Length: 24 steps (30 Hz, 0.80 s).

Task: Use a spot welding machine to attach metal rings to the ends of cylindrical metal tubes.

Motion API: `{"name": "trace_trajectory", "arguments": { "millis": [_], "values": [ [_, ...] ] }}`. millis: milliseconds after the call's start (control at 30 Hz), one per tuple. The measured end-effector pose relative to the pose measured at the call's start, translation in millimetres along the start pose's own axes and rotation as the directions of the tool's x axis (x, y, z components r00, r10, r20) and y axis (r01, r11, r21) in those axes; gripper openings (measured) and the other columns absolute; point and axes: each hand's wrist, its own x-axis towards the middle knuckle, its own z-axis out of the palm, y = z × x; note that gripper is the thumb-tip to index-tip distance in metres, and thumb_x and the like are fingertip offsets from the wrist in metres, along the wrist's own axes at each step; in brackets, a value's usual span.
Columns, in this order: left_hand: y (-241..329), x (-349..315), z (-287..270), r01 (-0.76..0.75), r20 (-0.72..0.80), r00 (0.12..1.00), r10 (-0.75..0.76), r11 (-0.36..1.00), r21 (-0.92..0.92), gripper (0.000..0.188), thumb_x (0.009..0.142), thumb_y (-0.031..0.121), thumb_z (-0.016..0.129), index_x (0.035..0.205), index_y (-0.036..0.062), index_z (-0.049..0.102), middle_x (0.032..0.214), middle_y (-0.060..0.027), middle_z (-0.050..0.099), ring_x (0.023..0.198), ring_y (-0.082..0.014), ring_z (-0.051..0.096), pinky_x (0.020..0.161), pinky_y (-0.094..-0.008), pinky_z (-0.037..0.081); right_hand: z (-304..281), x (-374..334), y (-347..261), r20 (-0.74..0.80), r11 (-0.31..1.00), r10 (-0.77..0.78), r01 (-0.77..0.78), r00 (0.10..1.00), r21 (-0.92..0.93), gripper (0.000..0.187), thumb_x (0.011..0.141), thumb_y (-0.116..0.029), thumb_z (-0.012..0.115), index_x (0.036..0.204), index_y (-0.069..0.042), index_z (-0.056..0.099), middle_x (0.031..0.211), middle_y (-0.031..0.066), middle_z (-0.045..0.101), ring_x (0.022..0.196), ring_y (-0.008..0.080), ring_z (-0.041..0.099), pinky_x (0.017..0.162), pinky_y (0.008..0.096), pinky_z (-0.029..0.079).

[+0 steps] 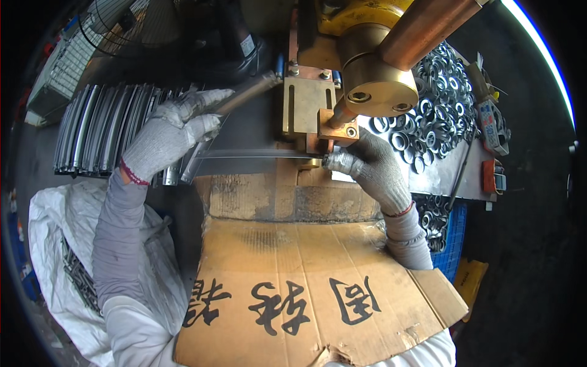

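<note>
In the upper left, my left hand (166, 136), in a grey-white knitted glove, is closed around a narrow metal strip (249, 93). The strip slants up and right, its far end near the brass-coloured fixture plate (295, 110). My right hand (376, 171), also gloved, is at the copper electrode block (335, 126) of a welding machine. Its thumb and fingers are bent together just below and beside the block; what they pinch is hidden. A thin, pale straight edge (257, 154) runs leftward from this thumb; I cannot tell whether it is a strip.
Curved metal strips (101, 128) are stacked on the left. A heap of metal rings (437, 104) lies on the right of the bench, above a blue crate (454, 238). A white sack (58, 214) holds metal pieces. Cardboard (293, 251) covers my lap. The machine's copper arm (428, 30) overhangs.
</note>
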Motion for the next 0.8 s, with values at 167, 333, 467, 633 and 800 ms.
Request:
{"name": "trace_trajectory", "arguments": {
  "millis": [167,333,467,633,800],
  "values": [
    [32.6,4.1,39.8,-0.352,0.04,0.921,0.387,0.786,0.509,0.075,0.122,0.056,0.087,0.186,0.0221,0.07,0.185,-0.0214,0.073,0.175,-0.0418,0.066,0.147,-0.0559,0.051,-1.7,3.2,15.0,0.029,0.977,0.051,-0.056,0.998,0.205,0.078,0.105,-0.008,0.106,0.174,0.003,0.074,0.141,0.0063,0.089,0.118,0.0154,0.086,0.107,0.035,0.075],
    [55.9,27.9,55.5,-0.334,0.315,0.936,0.158,0.684,0.649,0.093,0.118,0.082,0.077,0.186,0.0189,0.069,0.188,-0.0233,0.069,0.172,-0.0472,0.067,0.146,-0.0596,0.051,-0.8,3.7,15.8,0.026,0.997,-0.017,0.015,1.0,0.073,0.074,0.104,-0.013,0.108,0.168,0.006,0.077,0.143,0.0089,0.09,0.125,0.0166,0.086,0.112,0.0371,0.074],
    [68.0,31.9,56.3,-0.361,0.375,0.915,0.149,0.72,0.592,0.09,0.12,0.078,0.076,0.186,0.0171,0.069,0.175,-0.0236,0.079,0.164,-0.0438,0.075,0.149,-0.0637,0.043,-4.4,4.5,22.8,0.02,0.997,-0.024,0.023,1.0,0.068,0.075,0.103,-0.015,0.109,0.168,0.006,0.077,0.148,0.0107,0.091,0.128,0.0183,0.086,0.116,0.039,0.073],
    [66.4,40.3,66.8,-0.383,0.374,0.912,0.17,0.679,0.626,0.087,0.122,0.075,0.076,0.185,0.0169,0.07,0.169,-0.0233,0.083,0.156,-0.0441,0.08,0.149,-0.0622,0.045,-5.5,5.4,16.9,0.056,0.995,0.028,-0.034,0.998,0.098,0.076,0.103,-0.016,0.108,0.168,0.006,0.076,0.146,0.0102,0.092,0.128,0.0178,0.087,0.115,0.0378,0.073],
    [71.6,38.2,64.8,-0.43,0.402,0.891,0.209,0.673,0.602,0.089,0.122,0.081,0.071,0.182,0.0156,0.072,0.163,-0.0252,0.085,0.15,-0.0467,0.082,0.139,-0.056,0.058,-8.2,3.8,5.9,0.067,0.998,0.03,-0.026,0.997,-0.058,0.063,0.109,-0.013,0.105,0.165,0.004,0.081,0.143,0.0098,0.093,0.126,0.015,0.085,0.112,0.0361,0.072]
  ]
}}
